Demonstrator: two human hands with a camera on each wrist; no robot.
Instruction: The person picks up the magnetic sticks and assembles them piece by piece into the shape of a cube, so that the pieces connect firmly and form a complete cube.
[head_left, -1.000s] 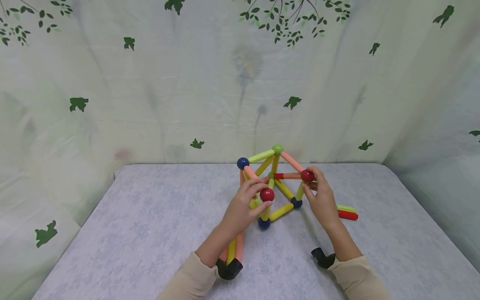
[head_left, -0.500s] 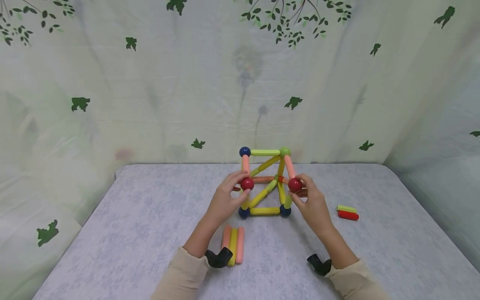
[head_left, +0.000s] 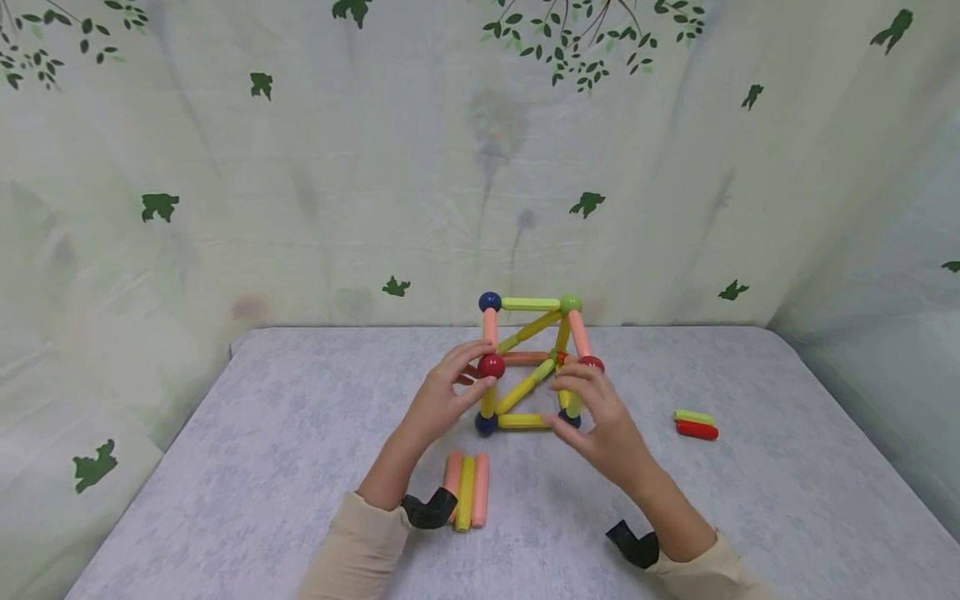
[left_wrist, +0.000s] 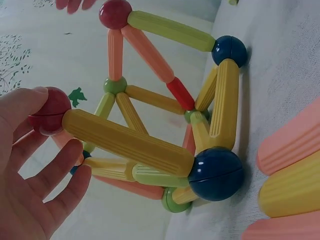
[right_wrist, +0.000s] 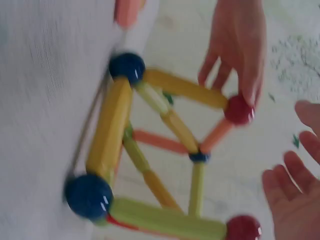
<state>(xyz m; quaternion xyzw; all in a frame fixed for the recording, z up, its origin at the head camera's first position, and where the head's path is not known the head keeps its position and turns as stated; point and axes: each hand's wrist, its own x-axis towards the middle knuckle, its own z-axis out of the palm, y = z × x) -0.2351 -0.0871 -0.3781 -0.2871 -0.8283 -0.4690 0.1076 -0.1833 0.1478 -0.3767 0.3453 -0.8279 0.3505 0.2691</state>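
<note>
A box-like frame of magnetic sticks and balls stands on the table. My left hand [head_left: 438, 404] pinches the red ball [head_left: 491, 366] at its near upper left corner, thumb and fingers on either side in the left wrist view. A yellow stick [left_wrist: 130, 142] runs from that ball down to a dark blue ball [left_wrist: 217, 173]. My right hand [head_left: 603, 429] is spread in front of the frame's right side and holds nothing. It partly hides the other red ball [head_left: 592, 362] in the head view; the right wrist view shows a gap between them.
Two pink sticks [head_left: 481, 492] and a yellow stick [head_left: 465, 493] lie side by side in front of the frame. To the right lie a light green stick [head_left: 693, 417] and a red stick [head_left: 697, 430]. A patterned curtain [head_left: 337, 208] hangs behind the table [head_left: 300, 458].
The frame has turned from an angled stance to face me squarely and come nearer. My right hand has let go of its red ball and moved slightly left. The left hand still holds its ball.
</note>
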